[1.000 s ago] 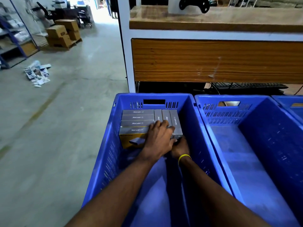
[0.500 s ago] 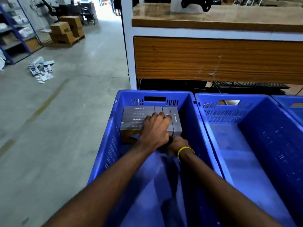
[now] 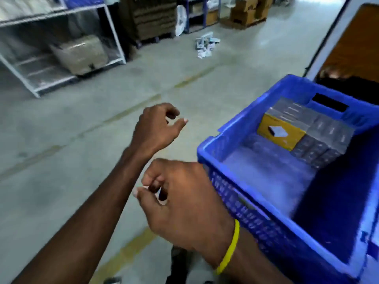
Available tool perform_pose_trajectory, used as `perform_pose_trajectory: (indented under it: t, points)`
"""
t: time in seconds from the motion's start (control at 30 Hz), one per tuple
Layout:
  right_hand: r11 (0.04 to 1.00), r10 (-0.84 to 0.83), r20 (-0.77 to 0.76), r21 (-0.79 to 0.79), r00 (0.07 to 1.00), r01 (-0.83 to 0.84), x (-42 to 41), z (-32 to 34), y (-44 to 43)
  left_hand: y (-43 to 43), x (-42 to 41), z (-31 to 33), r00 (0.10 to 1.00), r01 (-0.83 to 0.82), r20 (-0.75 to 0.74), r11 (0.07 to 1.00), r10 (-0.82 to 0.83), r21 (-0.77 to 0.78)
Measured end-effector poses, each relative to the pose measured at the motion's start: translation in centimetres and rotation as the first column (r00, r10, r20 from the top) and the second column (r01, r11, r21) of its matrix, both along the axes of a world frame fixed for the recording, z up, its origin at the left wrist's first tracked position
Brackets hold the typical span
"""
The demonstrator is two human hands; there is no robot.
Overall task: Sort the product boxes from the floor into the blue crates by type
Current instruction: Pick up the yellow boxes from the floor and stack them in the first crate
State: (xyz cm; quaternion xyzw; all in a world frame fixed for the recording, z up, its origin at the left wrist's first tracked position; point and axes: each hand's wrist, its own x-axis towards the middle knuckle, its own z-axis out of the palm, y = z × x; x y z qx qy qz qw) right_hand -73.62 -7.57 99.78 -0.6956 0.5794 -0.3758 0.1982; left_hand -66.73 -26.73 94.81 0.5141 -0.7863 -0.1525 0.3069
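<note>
hands are out of the crate now. 0.5 s ago both were down inside the blue crate [image 3: 242, 203], pressed on the packed boxes. now the left hand [image 3: 158, 128] and right hand [image 3: 184, 201] hang over the concrete floor [image 3: 61, 181] just left of the crate. they are apart from each other, with fingers loosely curled, and i see nothing held in either. the right wrist carries a yellow band [image 3: 229, 247].

the view has also swung left, away from the desk and toward the open floor. the grey boxes [image 3: 320, 128] sit against the crate's far wall, with 1 yellow-faced box [image 3: 281, 132] at their left end. the near part of the crate floor shows bare blue.

i read that as 1 placement finished and let go, with the person turning for more stock. the remaining scattered boxes [image 3: 206, 45] lie well apart from the crate, across the floor near the metal rack [image 3: 61, 48] and the cardboard cartons [image 3: 248, 11]. motion blur is heavy, so i cannot tell their types from here. sorting looks far from done.
</note>
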Motion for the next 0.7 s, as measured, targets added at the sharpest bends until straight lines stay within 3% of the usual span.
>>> perform_pose_trajectory:
  t: [0.13, 0.3, 0.37, 0.43, 0.5, 0.6, 0.7]
  points:
    - [0.983, 0.163, -0.152, 0.109, 0.975, -0.147, 5.6, -9.7, -0.4, 6.1, 14.8, -7.0, 0.933, -0.315, 0.193, 0.949, 0.304, 0.028]
    - [0.92, 0.361, -0.4, 0.3, 0.842, -0.252, 11.4, -22.5, -0.2, 21.1, 33.9, -18.9, 0.732, -0.641, 0.416, 0.751, 0.539, 0.155]
    - [0.838, 0.519, -0.505, 0.46, 0.69, -0.294, 14.4, -24.3, 0.1, 27.7, 38.7, -23.0, 0.704, -0.696, 0.457, 0.656, 0.544, 0.292]
    - [0.72, 0.678, -0.491, 0.592, 0.546, -0.361, 18.3, -26.1, 0.7, 34.1, 43.5, -26.9, 0.676, -0.737, 0.479, 0.543, 0.56, 0.403]
    - [0.66, 0.737, -0.457, 0.644, 0.498, -0.386, 22.7, -28.2, 1.1, 39.8, 48.1, -31.6, 0.64, -0.768, 0.489, 0.495, 0.593, 0.406]
    - [0.58, 0.806, -0.433, 0.714, 0.403, -0.392, 29.4, -31.3, 2.4, 45.9, 52.1, -33.4, 0.688, -0.719, 0.421, 0.474, 0.591, 0.508]
    - [0.551, 0.833, -0.422, 0.696, 0.359, -0.461, 36.2, -32.9, 5.0, 50.3, 55.9, -35.8, 0.652, -0.743, 0.448, 0.4, 0.611, 0.536]
